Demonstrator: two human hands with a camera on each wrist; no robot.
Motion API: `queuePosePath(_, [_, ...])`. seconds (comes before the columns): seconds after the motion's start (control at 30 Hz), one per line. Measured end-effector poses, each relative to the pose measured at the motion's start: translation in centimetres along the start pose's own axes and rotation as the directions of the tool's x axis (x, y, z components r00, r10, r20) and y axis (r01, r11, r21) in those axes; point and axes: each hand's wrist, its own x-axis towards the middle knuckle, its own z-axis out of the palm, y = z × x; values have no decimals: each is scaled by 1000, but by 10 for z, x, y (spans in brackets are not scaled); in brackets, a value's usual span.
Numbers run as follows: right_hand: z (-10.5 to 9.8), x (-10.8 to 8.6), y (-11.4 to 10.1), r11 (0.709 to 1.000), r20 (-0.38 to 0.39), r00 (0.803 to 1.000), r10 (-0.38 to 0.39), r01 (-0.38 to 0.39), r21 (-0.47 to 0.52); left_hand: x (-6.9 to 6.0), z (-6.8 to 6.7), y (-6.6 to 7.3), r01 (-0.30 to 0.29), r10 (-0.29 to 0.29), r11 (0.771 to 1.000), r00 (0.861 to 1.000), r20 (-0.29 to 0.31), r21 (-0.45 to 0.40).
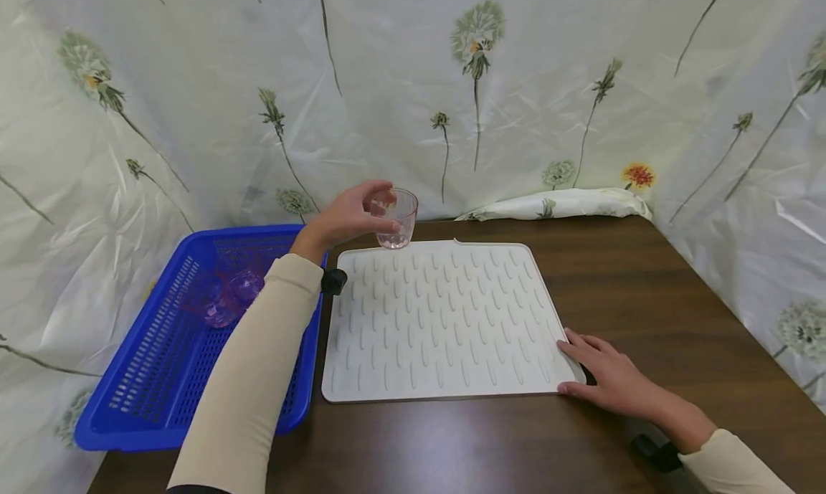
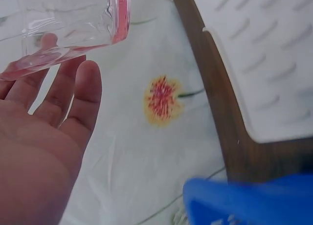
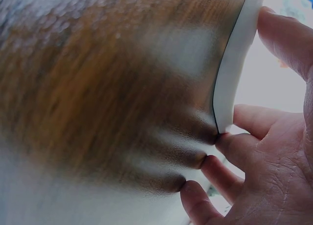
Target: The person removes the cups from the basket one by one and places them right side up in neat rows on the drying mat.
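A clear pink-tinted glass (image 1: pixel 399 218) is in the left hand (image 1: pixel 351 216), held between thumb and fingers above the far left edge of a white ridged mat (image 1: pixel 445 322). In the left wrist view the glass (image 2: pixel 73 24) lies against the fingers of the left hand (image 2: pixel 44 132). The right hand (image 1: pixel 613 379) rests at the mat's near right corner, its fingers extended. Seen from the right wrist, the right hand (image 3: pixel 264 156) has fingertips touching the table and the edge of the mat (image 3: pixel 234 63).
A blue plastic basket (image 1: pixel 155 336) stands left of the mat, partly behind the left forearm, with pinkish-purple glasses (image 1: pixel 222 311) inside. The brown wooden table (image 1: pixel 619 279) extends right of the mat. A flower-patterned sheet (image 1: pixel 387 85) hangs behind and along the sides.
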Motion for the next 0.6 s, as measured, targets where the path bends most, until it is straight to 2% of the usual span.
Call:
queuePosePath(0.13, [0,-1,-1,1000,-9,1000,-6,6,5,9,12,-1,-1,0,999,1000,-6,-42])
queuePosePath(0.27, [0,-3,-1,1000,-10,1000,-7,7,6,16,23,-4,11,-12,999,1000,-19,-31])
queuePosePath(0.5, [1,-4,0,1000,-8,1000,0,0,12,28,46,-11,73,-72,996,997,17,-60])
queuePosePath(0.6, [0,-2,1,1000,-14,1000,-5,6,6,34,56,-13,74,-72,995,997,24,-66])
